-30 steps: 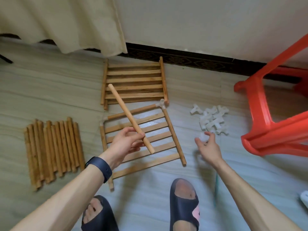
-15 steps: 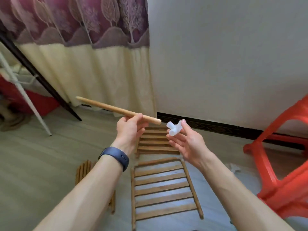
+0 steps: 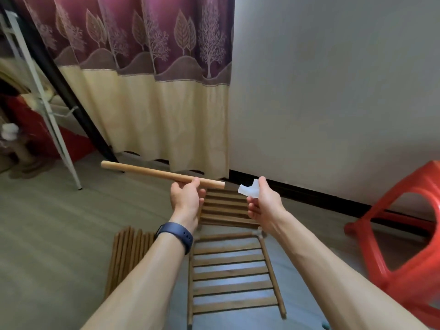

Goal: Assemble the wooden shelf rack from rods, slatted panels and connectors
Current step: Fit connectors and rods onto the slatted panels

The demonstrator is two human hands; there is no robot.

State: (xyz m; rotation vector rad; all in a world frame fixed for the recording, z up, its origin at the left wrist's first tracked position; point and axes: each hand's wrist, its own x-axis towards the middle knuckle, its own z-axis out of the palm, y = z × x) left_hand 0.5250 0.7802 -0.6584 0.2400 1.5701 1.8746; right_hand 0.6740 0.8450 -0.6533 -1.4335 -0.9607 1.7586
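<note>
Up in front of me, off the floor, my left hand grips a wooden rod near its right end. My right hand pinches a white plastic connector just beside that end, not yet touching it. A second ago both hands were down at the floor, the right one at the connector pile. Now rod and connector are lifted, and one arm of the connector points at the rod tip. I judge the pick-up done and the push-in next. Below on the floor lies a slatted panel, with a second panel beyond it, spare rods to its left and a red stool to its right.
</note>
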